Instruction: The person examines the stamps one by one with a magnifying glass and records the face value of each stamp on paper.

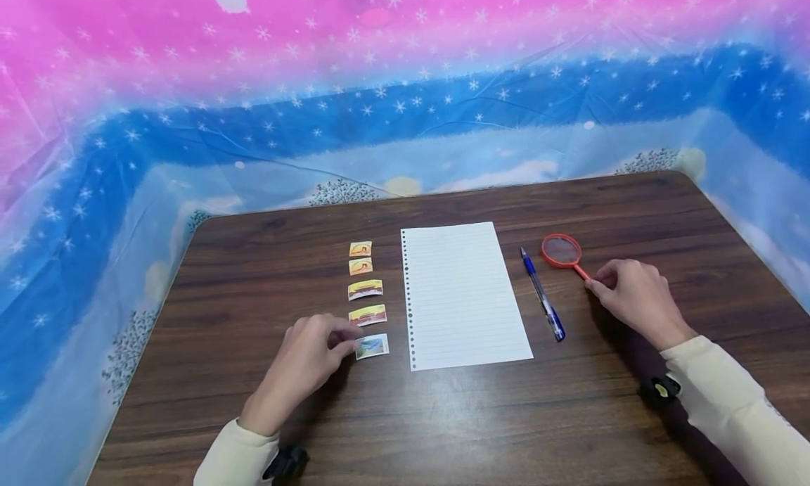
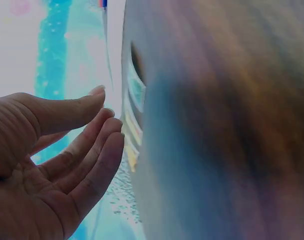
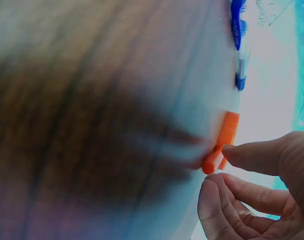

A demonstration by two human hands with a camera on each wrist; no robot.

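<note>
My left hand (image 1: 310,349) is beside the lowest of several postage stamps, a blue-green one (image 1: 371,347). Its thumb and index finger are bent loosely near that stamp's left edge, and the left wrist view shows nothing between the fingertips. Above it in a column lie two yellow-and-red stamps, one of them here (image 1: 367,315), and two small orange ones, the top one here (image 1: 361,249). At the right, my right hand (image 1: 635,296) pinches the handle end of a red-orange magnifying glass (image 1: 561,251). In the right wrist view the handle (image 3: 210,164) sits between thumb and fingers.
A lined, hole-punched sheet of paper (image 1: 465,296) lies mid-table. Between it and the magnifying glass lies a blue pen (image 1: 542,294). The dark wooden table (image 1: 266,275) ends at a patterned pink-and-blue cloth (image 1: 380,120) behind and at the sides.
</note>
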